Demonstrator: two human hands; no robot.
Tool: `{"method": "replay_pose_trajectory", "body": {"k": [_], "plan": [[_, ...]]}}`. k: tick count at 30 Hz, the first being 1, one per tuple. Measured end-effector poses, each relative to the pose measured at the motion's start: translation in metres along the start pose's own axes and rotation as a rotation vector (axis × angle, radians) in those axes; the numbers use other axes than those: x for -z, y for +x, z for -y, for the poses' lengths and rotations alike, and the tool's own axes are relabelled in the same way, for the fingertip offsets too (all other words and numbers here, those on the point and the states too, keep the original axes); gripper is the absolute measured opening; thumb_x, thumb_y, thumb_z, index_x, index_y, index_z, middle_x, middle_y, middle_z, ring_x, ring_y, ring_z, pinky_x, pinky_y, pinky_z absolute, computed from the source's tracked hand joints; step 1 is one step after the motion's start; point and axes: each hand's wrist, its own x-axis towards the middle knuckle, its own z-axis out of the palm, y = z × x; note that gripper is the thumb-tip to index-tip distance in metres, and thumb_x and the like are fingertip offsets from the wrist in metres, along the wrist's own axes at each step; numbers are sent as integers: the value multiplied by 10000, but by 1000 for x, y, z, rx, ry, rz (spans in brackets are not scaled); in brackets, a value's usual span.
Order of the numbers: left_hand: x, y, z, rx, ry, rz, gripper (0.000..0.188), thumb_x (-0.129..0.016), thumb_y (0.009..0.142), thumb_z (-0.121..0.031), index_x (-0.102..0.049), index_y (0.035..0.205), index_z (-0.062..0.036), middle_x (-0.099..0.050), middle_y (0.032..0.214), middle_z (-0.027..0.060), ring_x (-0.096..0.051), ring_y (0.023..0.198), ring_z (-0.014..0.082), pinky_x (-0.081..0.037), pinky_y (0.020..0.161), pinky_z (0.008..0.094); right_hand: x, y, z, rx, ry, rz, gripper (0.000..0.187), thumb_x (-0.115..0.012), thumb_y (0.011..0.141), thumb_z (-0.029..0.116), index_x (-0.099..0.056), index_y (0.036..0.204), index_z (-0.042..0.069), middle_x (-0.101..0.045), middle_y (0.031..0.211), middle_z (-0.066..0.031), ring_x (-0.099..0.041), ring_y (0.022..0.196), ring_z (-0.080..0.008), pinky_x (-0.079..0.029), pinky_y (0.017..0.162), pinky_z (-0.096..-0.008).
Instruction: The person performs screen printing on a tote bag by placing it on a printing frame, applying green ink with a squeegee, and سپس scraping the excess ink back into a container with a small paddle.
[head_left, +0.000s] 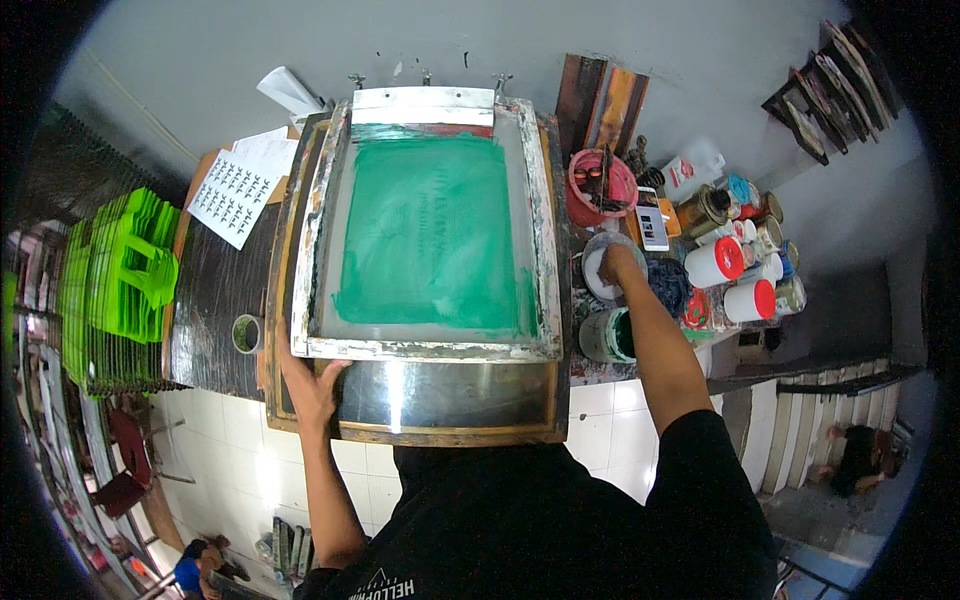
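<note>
A screen printing frame [430, 349] with chipped white edges lies in front of me, its mesh [430, 230] coated in green ink. My left hand [312, 392] grips the frame's near left corner, thumb along the near edge and fingers up the left side. My right hand [618, 268] reaches down into a white tub [597, 288] on the right; its fingertips are hidden inside. Beside that tub stands a container of dark green ink [605, 337]. A pale squeegee-like bar [424, 106] lies across the far end of the mesh, above a red streak.
At the right are a pink bucket [583, 207] with tools, a phone [653, 222], red-lidded tubs [714, 262] and several paint cans. Printed sheets [236, 197], a small cup [247, 334] and a rack of bright green pieces [125, 262] are at left. People appear near both lower corners.
</note>
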Motion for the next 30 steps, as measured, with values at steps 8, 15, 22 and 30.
{"method": "replay_pose_trajectory", "body": {"k": [8, 15, 22, 30], "plan": [[7, -7, -2, 45, 3, -35, 1045, -861, 688, -75, -236, 1517, 43, -367, 1502, 233, -408, 1358, 325, -323, 1144, 402, 49, -47, 44, -20, 14, 160, 299, -703, 747, 108, -720, 1019, -15, -702, 1055, -242, -682, 1008, -393, -553, 881, -453], [5, -3, 7, -64, 53, -14, 988, -840, 730, -144, -258, 1502, 63, -375, 1492, 253, -399, 1360, 354, -289, 1156, 410, 64, -55, 44, -51, 23, 222, 260, -757, 750, 155, -731, 943, -17, -737, 970, -178, -716, 912, -328, -572, 792, -417], [3, -2, 13, -43, 25, -4, 976, -838, 731, -126, -266, 1499, 59, -374, 1497, 247, -396, 1367, 348, -284, 1157, 408, 48, -49, 38, 13, -77, 7, 172, -727, 741, 120, -750, 864, 2, -716, 1013, -215, -699, 958, -353, -562, 815, -425], [2, -3, 8, -30, 37, 7, 977, -836, 732, -115, -260, 1503, 54, -361, 1513, 248, -388, 1375, 355, -282, 1160, 415, -2, 12, 4, 107, -53, 24, 211, -745, 733, 124, -738, 888, -18, -719, 987, -232, -709, 950, -350, -571, 797, -436]]}}
